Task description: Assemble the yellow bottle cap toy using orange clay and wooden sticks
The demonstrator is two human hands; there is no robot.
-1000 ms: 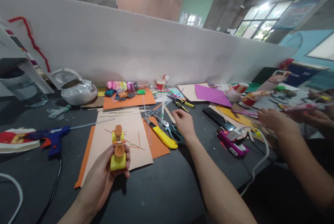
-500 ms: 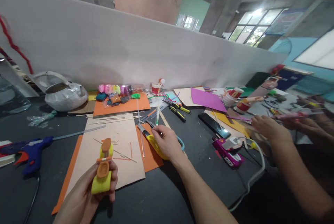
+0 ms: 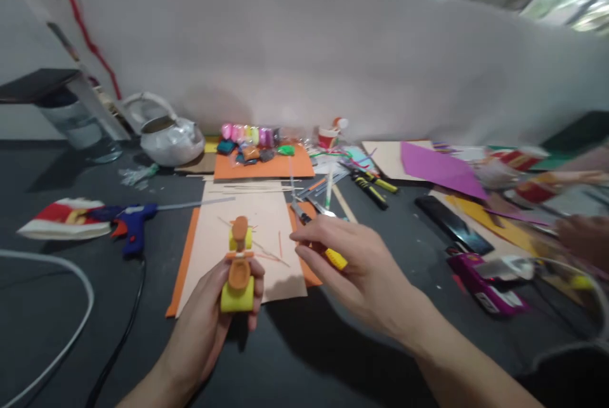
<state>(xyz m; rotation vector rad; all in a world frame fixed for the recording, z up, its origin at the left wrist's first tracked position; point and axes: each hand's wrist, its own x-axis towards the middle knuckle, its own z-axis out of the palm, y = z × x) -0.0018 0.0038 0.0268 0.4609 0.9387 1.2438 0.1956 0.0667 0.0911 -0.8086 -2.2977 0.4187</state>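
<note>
left fingers (image 3: 257, 267) hold yellow model (image 3: 238, 295); right fingers (image 3: 328, 228) narrow (load unclear); paper edge (image 3: 284, 294) between.

At seven o'clock our left forearm (image 3: 159, 376) is bare up to the edge of view, joining a bare, slim left hand (image 3: 207, 313). Toward five o'clock our right forearm (image 3: 461, 357) is bare as well, tapering to a narrower wrist (image 3: 413, 325). Our right hand (image 3: 368, 275) is bare too, its fingers (image 3: 328, 230) slender and rounded at the tips.

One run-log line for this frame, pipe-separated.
left hand: holding yellow-orange model | right hand: before knife, grip unclear | glue gun: lying at left
</note>
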